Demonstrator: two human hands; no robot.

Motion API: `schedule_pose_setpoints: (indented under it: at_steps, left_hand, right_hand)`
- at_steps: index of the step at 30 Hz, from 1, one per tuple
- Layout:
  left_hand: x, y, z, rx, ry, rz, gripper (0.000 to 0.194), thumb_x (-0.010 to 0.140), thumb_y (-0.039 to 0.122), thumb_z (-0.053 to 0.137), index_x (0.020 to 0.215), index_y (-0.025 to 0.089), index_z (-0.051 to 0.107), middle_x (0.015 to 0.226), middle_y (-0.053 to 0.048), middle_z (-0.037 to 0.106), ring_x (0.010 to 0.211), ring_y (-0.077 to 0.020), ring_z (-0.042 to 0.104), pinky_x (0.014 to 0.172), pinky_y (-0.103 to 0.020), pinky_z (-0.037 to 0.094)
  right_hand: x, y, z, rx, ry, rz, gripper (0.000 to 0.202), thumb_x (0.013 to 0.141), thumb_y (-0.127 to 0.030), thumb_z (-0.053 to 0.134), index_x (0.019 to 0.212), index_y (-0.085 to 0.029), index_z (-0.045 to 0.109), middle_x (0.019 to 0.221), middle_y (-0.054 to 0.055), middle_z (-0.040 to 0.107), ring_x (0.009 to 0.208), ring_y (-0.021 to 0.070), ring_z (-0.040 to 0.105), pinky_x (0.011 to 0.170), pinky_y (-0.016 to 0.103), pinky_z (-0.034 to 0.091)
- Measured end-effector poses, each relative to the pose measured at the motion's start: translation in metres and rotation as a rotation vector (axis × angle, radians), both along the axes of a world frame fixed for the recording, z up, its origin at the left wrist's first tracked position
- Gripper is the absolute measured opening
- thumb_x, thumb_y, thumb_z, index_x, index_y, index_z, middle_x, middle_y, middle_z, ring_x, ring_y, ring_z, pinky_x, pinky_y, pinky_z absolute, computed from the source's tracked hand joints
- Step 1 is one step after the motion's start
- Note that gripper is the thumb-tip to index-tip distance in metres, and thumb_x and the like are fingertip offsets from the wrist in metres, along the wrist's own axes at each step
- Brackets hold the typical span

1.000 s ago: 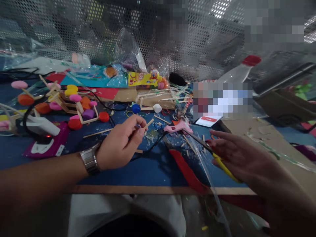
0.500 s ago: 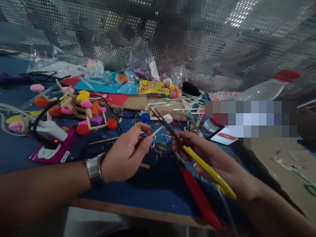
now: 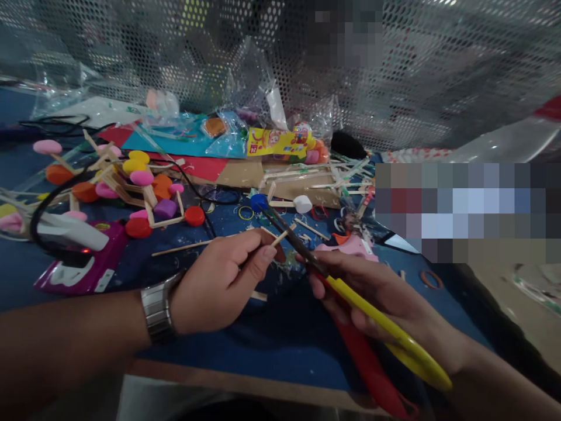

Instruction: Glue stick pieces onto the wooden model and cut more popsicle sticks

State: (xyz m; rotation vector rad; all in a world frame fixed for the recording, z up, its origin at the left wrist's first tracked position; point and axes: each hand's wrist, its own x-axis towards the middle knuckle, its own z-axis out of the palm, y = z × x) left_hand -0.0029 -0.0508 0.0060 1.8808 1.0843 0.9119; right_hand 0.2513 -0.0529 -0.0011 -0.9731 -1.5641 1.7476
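My left hand [image 3: 221, 278], with a metal watch on the wrist, pinches a thin wooden stick [image 3: 280, 238] between thumb and fingers. The stick's free end points up and right, against the dark blades of a pair of scissors. These scissors [image 3: 363, 301] have one yellow and one red handle, and my right hand [image 3: 385, 289] is closed around them. Their tips point up and left, close to a blue bottle cap [image 3: 258, 202]. Whether the stick lies between both blades, I cannot tell. Another thin stick [image 3: 175, 248] rests on the blue table behind my left hand.
On the left stand a wooden stick model [image 3: 149, 199] with colourful clay lumps and a purple glue-gun-like device [image 3: 94, 263] with a cable. Behind lie a yellow packet [image 3: 278, 142], cardboard and plastic bags. A white cap [image 3: 302, 203] and a pink object [image 3: 350, 248] lie beyond the scissors.
The scissors have come to the stick's end, where a small gap was before. Their handles have swung down and right. The whole view has shifted slightly.
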Motion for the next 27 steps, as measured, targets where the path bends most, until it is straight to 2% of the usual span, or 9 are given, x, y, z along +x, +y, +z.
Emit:
schedule_pose_setpoints:
  at_steps: [4, 8, 10, 15, 20, 23, 27]
  left_hand:
    - [0.001, 0.001, 0.0, 0.074, 0.043, 0.0, 0.029, 0.105, 0.025, 0.043, 0.079, 0.017, 0.053, 0.067, 0.005, 0.049, 0.062, -0.0076, 0.046, 0.063, -0.021, 0.038]
    - [0.001, 0.002, -0.001, 0.083, 0.051, -0.012, 0.028, 0.105, 0.025, 0.044, 0.08, 0.017, 0.055, 0.068, 0.006, 0.05, 0.06, -0.0066, 0.046, 0.062, -0.019, 0.039]
    - [0.001, 0.002, -0.001, 0.085, 0.058, -0.022, 0.028, 0.104, 0.025, 0.045, 0.082, 0.016, 0.058, 0.068, 0.006, 0.051, 0.06, -0.0062, 0.045, 0.061, -0.019, 0.038]
    - [0.0, -0.001, 0.001, 0.09, 0.048, -0.03, 0.026, 0.104, 0.025, 0.045, 0.086, 0.015, 0.061, 0.067, 0.006, 0.052, 0.058, -0.0058, 0.047, 0.06, -0.018, 0.04]
    - [0.0, -0.003, 0.001, 0.098, 0.027, -0.034, 0.023, 0.103, 0.022, 0.045, 0.091, 0.016, 0.063, 0.07, 0.005, 0.055, 0.06, -0.006, 0.05, 0.062, -0.018, 0.042]
    - [-0.001, -0.002, 0.001, 0.108, 0.02, -0.033, 0.022, 0.103, 0.021, 0.045, 0.094, 0.017, 0.065, 0.073, 0.004, 0.059, 0.064, -0.0064, 0.054, 0.063, -0.018, 0.043]
    - [-0.001, -0.001, 0.001, 0.122, 0.022, -0.024, 0.025, 0.103, 0.02, 0.045, 0.09, 0.015, 0.066, 0.074, 0.003, 0.058, 0.064, -0.0066, 0.054, 0.065, -0.019, 0.044]
  right_hand:
    - [0.002, 0.001, -0.008, -0.025, 0.093, 0.031, 0.053, 0.081, -0.046, 0.082, 0.127, -0.03, 0.063, 0.088, 0.003, 0.065, 0.061, 0.0094, 0.055, 0.05, 0.02, 0.046]
    - [0.007, -0.003, -0.016, -0.169, 0.078, 0.125, 0.062, 0.09, -0.056, 0.069, 0.14, -0.027, 0.047, 0.087, 0.004, 0.066, 0.052, 0.0079, 0.051, 0.043, 0.02, 0.039]
    - [0.009, -0.006, -0.018, -0.207, 0.065, 0.122, 0.07, 0.089, -0.061, 0.067, 0.143, -0.024, 0.044, 0.083, 0.002, 0.061, 0.055, 0.0084, 0.05, 0.044, 0.019, 0.038]
    - [0.006, -0.007, -0.012, -0.118, 0.007, 0.095, 0.076, 0.078, -0.061, 0.078, 0.138, -0.023, 0.051, 0.088, 0.003, 0.054, 0.069, 0.011, 0.049, 0.058, 0.023, 0.045]
    - [0.003, -0.003, 0.005, -0.05, -0.128, 0.078, 0.065, 0.081, -0.056, 0.077, 0.134, -0.024, 0.055, 0.085, 0.001, 0.053, 0.068, 0.012, 0.049, 0.064, 0.026, 0.048]
    - [0.003, -0.001, 0.006, 0.018, -0.139, 0.007, 0.062, 0.08, -0.054, 0.079, 0.133, -0.028, 0.058, 0.088, 0.002, 0.056, 0.066, 0.0116, 0.049, 0.061, 0.025, 0.048]
    - [0.0, 0.0, 0.003, -0.002, -0.176, 0.008, 0.062, 0.077, -0.054, 0.081, 0.129, -0.026, 0.062, 0.09, 0.003, 0.058, 0.07, 0.0126, 0.053, 0.065, 0.025, 0.052]
